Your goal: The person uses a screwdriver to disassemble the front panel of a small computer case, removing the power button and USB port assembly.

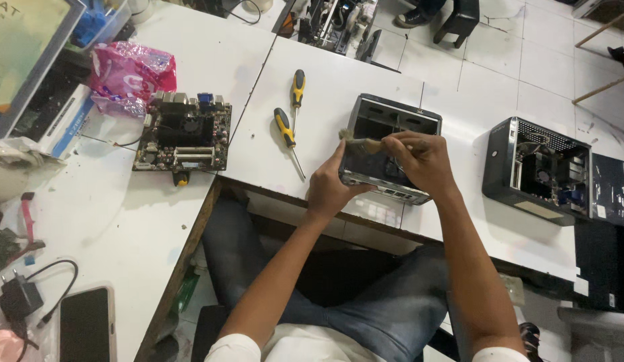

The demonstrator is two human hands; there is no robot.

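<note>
Where two white tables (157, 221) meet, a person sits with legs in blue jeans (385, 315) under the edge. Largest on the right table is a small empty computer case (391, 144), open at the top, standing near the front edge; its inside is dark and hard to read. The left hand (330, 190) clamps its near left corner, fingers partly hidden behind the wall. The right hand (422, 159) is closed around a small brush (361, 141), whose bristles touch the case's left rim; the handle is covered by the fingers. A second open case (536, 171) sits well apart to the right. A motherboard (184, 137) lies on the left table. Two yellow-handled screwdrivers (290, 117) lie just beside the case. A phone (87, 325) is cut off below.
</note>
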